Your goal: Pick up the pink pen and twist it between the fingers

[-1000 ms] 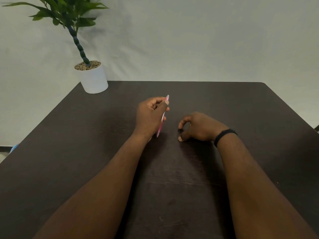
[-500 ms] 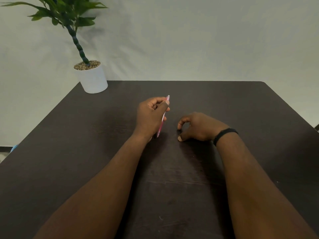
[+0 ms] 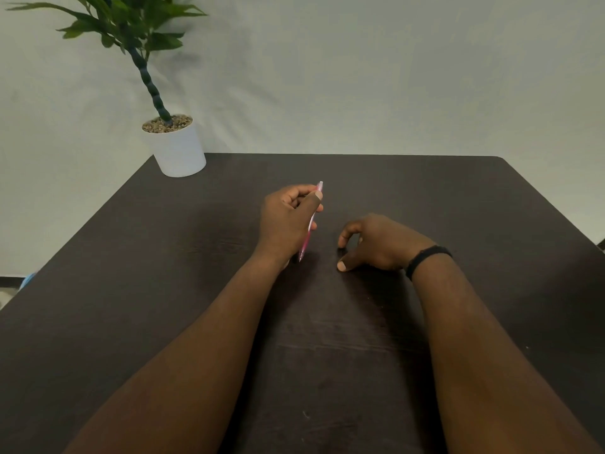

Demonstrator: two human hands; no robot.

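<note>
**Pink pen pinched in left hand, mid-frame**

Left hand (image 3: 288,221) gripping pink pen (image 3: 311,221) just left of frame centre, fingers curled round the barrel, thumb pressing along it. Pen tilting, top end pointing to the upper right, tip sitting at or just above the dark table (image 3: 491,224); contact not resolvable. Right hand (image 3: 376,242) resting on the tabletop just right of centre, fingers loosely curled, holding nothing, thumb tip touching the surface. Black band (image 3: 427,260) circling the right wrist.

Container: white pot (image 3: 178,149) sitting on the table's far left corner, upper left of frame, holding pebbles (image 3: 167,123) and a green plant (image 3: 131,31) leaning left, stem rooted in the fill.

Edges: far table edge running across mid-upper frame, right corner rounding off at the upper right, left edge slanting down to the lower left. Bare tabletop showing right of the right hand and between the pot and the left hand. Both forearms lying over the near surface. Something blue (image 3: 27,280) peeking past the left edge.
</note>
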